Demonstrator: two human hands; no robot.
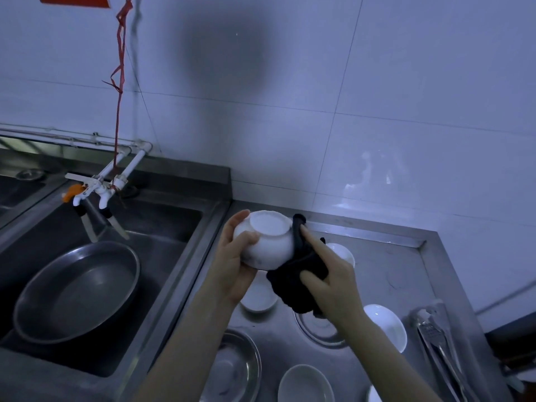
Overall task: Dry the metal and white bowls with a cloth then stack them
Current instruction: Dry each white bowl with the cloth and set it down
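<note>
Stainless steel counter (406,274) is sitting against a white tiled wall, with a sink (162,216) just left of it. A large metal pan (78,291) is lying in the sink basin under 2 white taps (98,192); nothing is showing inside the pan.

The left hand (232,265) is holding a white bowl (265,242) above the counter's left edge, fingers curled round its far side and thumb pressing the near wall. The bowl is tipped base-up, foot ring facing the camera, mouth facing down and away.

The right hand (333,282) is gripping a dark cloth (301,274), index finger straight and pressing the cloth against the bowl's right wall, the other fingers bunching the remainder. The cloth is lying directly right of the bowl, touching it; the base is still bare.

Judgement: step in hand is drying the bowl's outside. The next wipe is turning on the bowl's axis: the left hand would need to rotate it so undried wall and base come to the cloth.

On the counter below the hands, at least 4 more white bowls are waiting, mouth-up, apparently empty: (259,294), (342,253), (387,326), (304,384). 2 metal bowls (235,369) (319,326) are sitting among them. Metal tongs (435,338) are lying at the counter's right edge. No stack is showing yet.
</note>
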